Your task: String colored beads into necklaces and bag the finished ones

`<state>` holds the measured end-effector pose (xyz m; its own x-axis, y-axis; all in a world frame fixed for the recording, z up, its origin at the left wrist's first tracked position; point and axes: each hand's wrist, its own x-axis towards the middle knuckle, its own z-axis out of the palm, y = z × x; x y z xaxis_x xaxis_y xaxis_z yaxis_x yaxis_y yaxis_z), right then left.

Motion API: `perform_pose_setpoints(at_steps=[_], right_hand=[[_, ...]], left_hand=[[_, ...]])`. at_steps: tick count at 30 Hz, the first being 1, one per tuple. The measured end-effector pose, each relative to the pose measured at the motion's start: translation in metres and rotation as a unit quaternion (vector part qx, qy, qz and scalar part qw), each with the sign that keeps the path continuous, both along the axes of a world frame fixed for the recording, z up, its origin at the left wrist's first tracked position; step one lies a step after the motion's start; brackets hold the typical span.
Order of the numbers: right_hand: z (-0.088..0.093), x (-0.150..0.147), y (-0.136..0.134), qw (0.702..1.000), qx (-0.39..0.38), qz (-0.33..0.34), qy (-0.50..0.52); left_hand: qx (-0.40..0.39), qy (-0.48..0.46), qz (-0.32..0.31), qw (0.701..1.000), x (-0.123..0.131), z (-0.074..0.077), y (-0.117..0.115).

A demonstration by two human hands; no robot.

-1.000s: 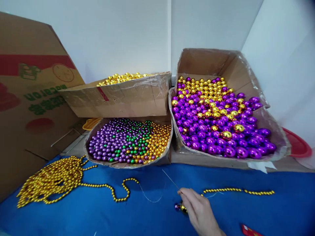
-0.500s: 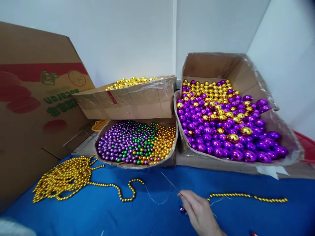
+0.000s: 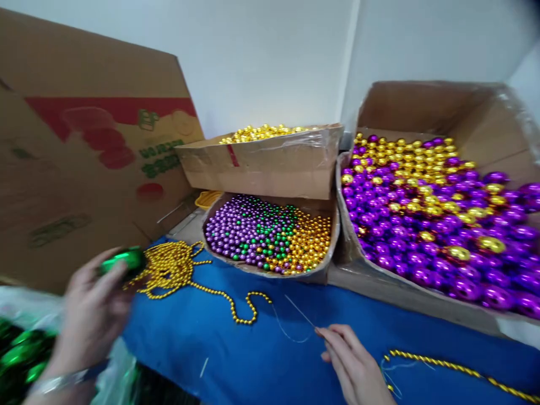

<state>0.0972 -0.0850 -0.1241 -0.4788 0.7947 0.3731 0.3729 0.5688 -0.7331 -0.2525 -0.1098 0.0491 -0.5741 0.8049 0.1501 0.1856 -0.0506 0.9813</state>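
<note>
In my left hand (image 3: 95, 304) is a shiny green ball (image 3: 126, 260), held between thumb and fingers at the left; the hand is slightly blurred. My right hand (image 3: 352, 360) pinches a thin needle (image 3: 300, 311) at the lower middle, its tip pointing up and left. A pale thread (image 3: 289, 336) loops from near the right hand to a gold bead string (image 3: 236, 315) on the blue cloth. That string runs back to a heap of gold bead strings (image 3: 171, 270). Right of my right hand lies another gold bead string (image 3: 439, 363) with loose thread at its end.
A carton (image 3: 270, 270) holds small purple, green and gold beads; another carton (image 3: 261, 171) behind it holds gold ones. A larger box (image 3: 434, 107) at right contains purple and gold balls. A tall carton (image 3: 97, 185) stands left. Green balls (image 3: 25, 354) fill a plastic bag lower left.
My left hand has come into view with the green ball. The camera has turned left, bringing the green balls into sight. The purple ball by my right hand no longer shows.
</note>
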Motion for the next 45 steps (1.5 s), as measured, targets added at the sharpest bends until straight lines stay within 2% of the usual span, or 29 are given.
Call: perform_pose_setpoints(at_steps=[1,3,4,6,8,11,16,21,33,39,45], right_hand=[[0.001,-0.002,-0.001,1.0,0.006,-0.006,0.01],[0.005,-0.004,-0.004,0.999,0.007,-0.017,0.032],[0.009,-0.005,-0.006,0.999,0.008,-0.019,0.038],[0.016,-0.003,-0.009,0.999,0.019,-0.024,0.026],[0.022,0.001,-0.01,0.999,0.036,-0.04,-0.006],[0.028,0.008,-0.01,0.996,0.05,-0.07,-0.04],[0.031,0.015,-0.008,0.992,0.063,-0.103,-0.043],[0.028,0.018,-0.007,0.991,0.062,-0.101,-0.063],[0.019,0.027,-0.006,0.987,0.071,-0.089,-0.111],[0.017,0.03,-0.006,0.984,0.075,-0.095,-0.127],[0.013,0.031,-0.006,0.965,0.136,-0.123,-0.186]], left_hand=[[0.002,-0.037,-0.016,0.999,0.004,-0.01,0.007],[0.003,-0.158,-0.104,0.982,0.022,-0.032,0.023],[-0.002,-0.237,-0.169,0.957,0.035,-0.042,0.031],[-0.012,-0.34,-0.249,0.907,0.065,-0.057,0.045],[-0.027,-0.387,-0.287,0.876,0.09,-0.066,0.053],[-0.048,-0.403,-0.325,0.854,0.112,-0.071,0.06],[-0.045,-0.352,-0.337,0.872,0.119,-0.079,0.064],[-0.054,-0.318,-0.345,0.881,0.119,-0.084,0.064],[-0.084,-0.287,-0.356,0.886,0.114,-0.081,0.064],[-0.076,-0.261,-0.339,0.901,0.114,-0.084,0.064],[-0.063,-0.167,-0.344,0.922,0.115,-0.08,0.062]])
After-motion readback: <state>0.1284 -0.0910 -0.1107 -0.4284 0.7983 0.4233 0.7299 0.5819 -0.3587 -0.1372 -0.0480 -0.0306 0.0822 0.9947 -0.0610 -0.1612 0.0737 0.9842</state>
